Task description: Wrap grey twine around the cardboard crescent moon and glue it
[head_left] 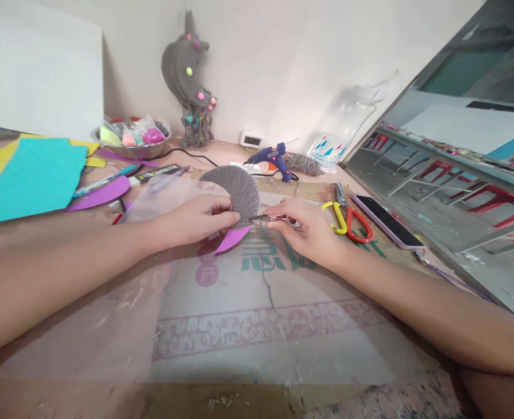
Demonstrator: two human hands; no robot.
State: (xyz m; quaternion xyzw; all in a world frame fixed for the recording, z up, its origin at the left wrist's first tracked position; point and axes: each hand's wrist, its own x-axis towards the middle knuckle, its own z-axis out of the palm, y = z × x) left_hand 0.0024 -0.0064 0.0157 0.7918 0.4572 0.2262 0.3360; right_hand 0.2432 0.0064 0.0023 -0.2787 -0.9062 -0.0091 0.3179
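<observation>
A crescent moon shape (239,189), wound with grey yarn, is pinched between the thumb and fingers of my left hand (204,220). Its lower end is unwrapped and shows as a purple tip (233,238). My right hand (302,224) is closed on a small pointed tool (263,218) with a dark tip and a pinkish part by the fingers; its exact kind is hard to make out. The tool's tip reaches the crescent's lower right edge. Below both hands lies a translucent sheet over printed cardboard (248,331). A thin strand (268,285) trails down below the crescent.
Scissors (348,218) with yellow and red handles and a phone (387,221) lie to the right. Behind are a blue glue gun (274,160), grey yarn (304,164), a glass bottle (341,128) and a clock (252,139). Coloured sheets (34,177), pens and a bowl (132,150) stand left.
</observation>
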